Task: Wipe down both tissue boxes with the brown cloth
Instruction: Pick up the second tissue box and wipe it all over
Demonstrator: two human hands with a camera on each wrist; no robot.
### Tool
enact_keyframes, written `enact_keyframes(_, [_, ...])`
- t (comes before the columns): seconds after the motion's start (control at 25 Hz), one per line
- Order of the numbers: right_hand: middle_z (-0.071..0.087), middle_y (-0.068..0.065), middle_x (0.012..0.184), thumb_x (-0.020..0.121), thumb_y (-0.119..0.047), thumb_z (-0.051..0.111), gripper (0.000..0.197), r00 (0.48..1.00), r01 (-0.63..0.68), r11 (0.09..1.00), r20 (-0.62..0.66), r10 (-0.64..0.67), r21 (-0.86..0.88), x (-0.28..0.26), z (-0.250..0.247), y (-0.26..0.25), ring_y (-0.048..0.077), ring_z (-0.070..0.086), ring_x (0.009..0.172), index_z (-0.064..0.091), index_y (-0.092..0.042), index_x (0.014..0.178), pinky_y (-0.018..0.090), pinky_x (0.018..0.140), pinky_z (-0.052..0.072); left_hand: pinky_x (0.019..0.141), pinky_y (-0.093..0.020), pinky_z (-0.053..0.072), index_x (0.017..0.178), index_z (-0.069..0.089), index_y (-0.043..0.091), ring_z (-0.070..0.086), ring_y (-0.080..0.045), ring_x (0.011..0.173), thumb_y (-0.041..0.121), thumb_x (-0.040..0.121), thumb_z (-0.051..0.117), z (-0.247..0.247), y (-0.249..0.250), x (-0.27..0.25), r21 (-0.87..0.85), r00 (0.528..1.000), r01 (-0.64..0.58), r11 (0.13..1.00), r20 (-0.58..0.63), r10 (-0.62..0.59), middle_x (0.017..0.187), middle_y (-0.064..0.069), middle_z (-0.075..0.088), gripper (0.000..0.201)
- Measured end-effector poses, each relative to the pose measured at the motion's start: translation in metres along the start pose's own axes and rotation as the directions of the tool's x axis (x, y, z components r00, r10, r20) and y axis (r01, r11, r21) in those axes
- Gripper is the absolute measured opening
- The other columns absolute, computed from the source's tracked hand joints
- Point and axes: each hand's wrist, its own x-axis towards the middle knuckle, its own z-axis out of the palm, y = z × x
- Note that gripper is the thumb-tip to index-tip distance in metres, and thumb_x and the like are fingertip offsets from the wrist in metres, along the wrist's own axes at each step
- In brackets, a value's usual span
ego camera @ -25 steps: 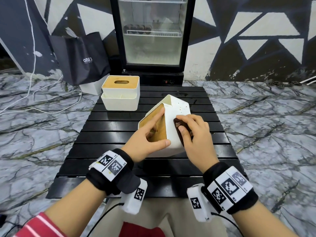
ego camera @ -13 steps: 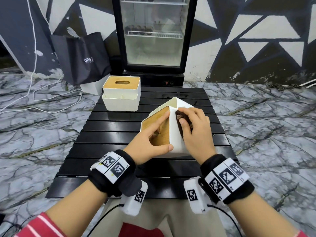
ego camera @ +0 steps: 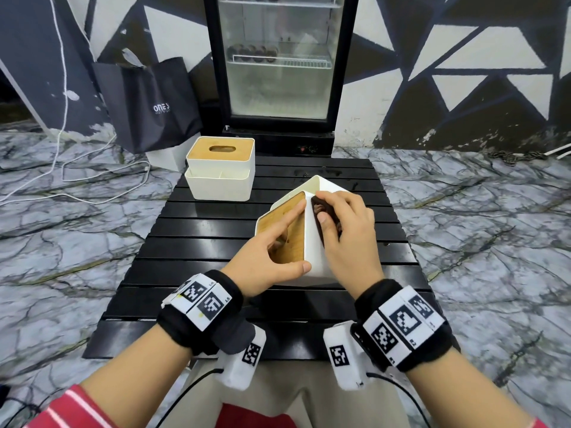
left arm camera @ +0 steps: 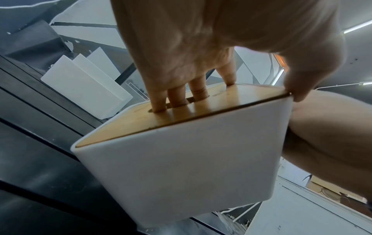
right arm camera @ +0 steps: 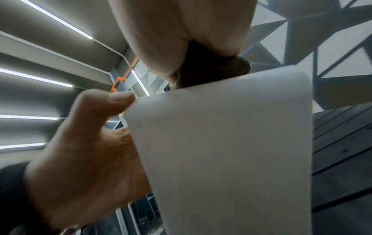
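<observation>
A white tissue box point(ego camera: 312, 242) with a wooden lid point(ego camera: 287, 230) stands tipped on its end on the black slatted table point(ego camera: 197, 251). My left hand point(ego camera: 272, 254) grips it: several fingers point(left arm camera: 177, 97) reach into the lid's slot and the thumb lies along the near edge. My right hand point(ego camera: 346, 230) presses the brown cloth point(ego camera: 323, 211) against the box's white right side point(right arm camera: 231, 143), near its upper end. The cloth point(right arm camera: 203, 70) shows bunched under my fingers. A second white tissue box point(ego camera: 221, 171) with a wooden lid sits upright at the table's far left corner.
Behind the table stands a glass-door fridge point(ego camera: 279, 57). A black paper bag point(ego camera: 148, 103) leans by the wall at the left, with white cables point(ego camera: 61, 180) on the marble floor. The table's near edge lies just above my lap.
My right hand has slid the brown cloth up the box's right side, away from me. The box has turned slightly more upright in my left hand's grip.
</observation>
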Motion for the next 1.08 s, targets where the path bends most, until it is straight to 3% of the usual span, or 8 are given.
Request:
enact_keyframes(0.16, [0.043,-0.015,0.109,0.088,-0.014,0.047,0.033,0.997,0.082,0.996,0.005,-0.082,0.029,-0.025,0.006,-0.003,0.011,0.034,0.097,0.056,-0.023,0.118,0.003,0.089,0.023,0.093,-0.015,0.041,0.131,0.022,0.068,0.050,0.003,0.103,0.044,0.064,0.066,-0.003,-0.003,0.001,-0.017,1.000,-0.008,1.000,0.001,0.009,0.129,0.017,0.049,0.084])
enact_keyframes(0.32, [0.046,-0.013,0.112,0.090,-0.019,0.045,0.031,0.995,0.100,0.995,0.005,-0.100,0.011,-0.038,0.004,0.001,0.007,0.033,0.098,0.055,-0.024,0.119,0.002,0.090,0.022,0.094,-0.022,0.044,0.133,0.024,0.065,0.053,-0.006,0.102,0.047,0.065,0.066,-0.001,-0.006,0.005,-0.049,1.000,-0.001,0.999,-0.026,-0.001,0.124,0.009,0.051,0.081])
enact_keyframes(0.44, [0.049,-0.012,0.113,0.090,-0.023,0.042,0.030,0.993,0.118,0.993,0.005,-0.118,0.017,-0.046,0.002,0.005,0.007,0.034,0.100,0.055,-0.025,0.117,0.004,0.091,0.024,0.095,-0.030,0.045,0.133,0.026,0.063,0.051,-0.015,0.113,0.053,0.067,0.068,0.001,-0.008,0.008,-0.099,0.999,0.008,0.995,-0.053,-0.013,0.136,0.005,0.050,0.080])
enact_keyframes(0.52, [0.045,-0.016,0.112,0.090,-0.025,0.042,0.031,0.994,0.112,0.994,-0.001,-0.112,0.020,-0.048,0.000,0.010,0.008,0.035,0.102,0.055,-0.026,0.118,0.005,0.092,0.025,0.086,-0.026,0.045,0.132,0.026,0.065,0.052,-0.013,0.109,0.053,0.067,0.069,0.002,-0.007,0.009,-0.125,1.000,0.009,0.992,-0.028,-0.013,0.138,0.003,0.048,0.079])
enact_keyframes(0.68, [0.045,-0.014,0.112,0.089,-0.028,0.040,0.033,0.997,0.073,0.997,-0.019,-0.074,-0.015,-0.043,-0.005,0.024,0.011,0.035,0.099,0.057,-0.022,0.118,0.004,0.092,0.023,0.064,-0.012,0.045,0.124,0.031,0.068,0.053,-0.002,0.080,0.044,0.064,0.071,-0.001,-0.002,0.007,-0.193,1.000,0.011,0.981,-0.018,-0.015,0.131,0.002,0.050,0.076])
enact_keyframes(0.84, [0.048,-0.007,0.111,0.088,-0.020,0.044,0.032,0.999,0.009,1.000,-0.031,-0.010,-0.028,-0.024,-0.008,0.031,0.017,0.037,0.097,0.058,-0.018,0.117,0.001,0.086,0.020,0.069,-0.015,0.047,0.122,0.032,0.067,0.054,0.000,0.082,0.036,0.066,0.074,0.001,0.000,0.005,-0.201,1.000,0.010,0.980,-0.014,-0.013,0.127,0.001,0.053,0.077])
enact_keyframes(0.92, [0.052,0.001,0.114,0.087,-0.018,0.044,0.033,0.999,-0.010,0.999,-0.039,0.009,-0.031,-0.012,-0.007,0.029,0.019,0.037,0.097,0.058,-0.017,0.117,0.007,0.082,0.022,0.071,-0.015,0.048,0.124,0.032,0.066,0.054,-0.001,0.085,0.029,0.070,0.073,0.002,0.001,0.005,-0.183,1.000,0.004,0.983,-0.013,-0.006,0.129,0.001,0.053,0.077])
enact_keyframes(1.08, [0.052,0.001,0.115,0.087,-0.017,0.045,0.033,1.000,0.028,0.999,-0.007,-0.029,-0.040,-0.010,-0.003,0.025,0.019,0.035,0.097,0.058,-0.016,0.118,0.007,0.082,0.021,0.065,-0.012,0.045,0.122,0.033,0.068,0.052,0.004,0.076,0.030,0.071,0.071,0.001,0.000,0.003,-0.183,0.999,0.005,0.983,-0.030,-0.011,0.120,0.005,0.053,0.074])
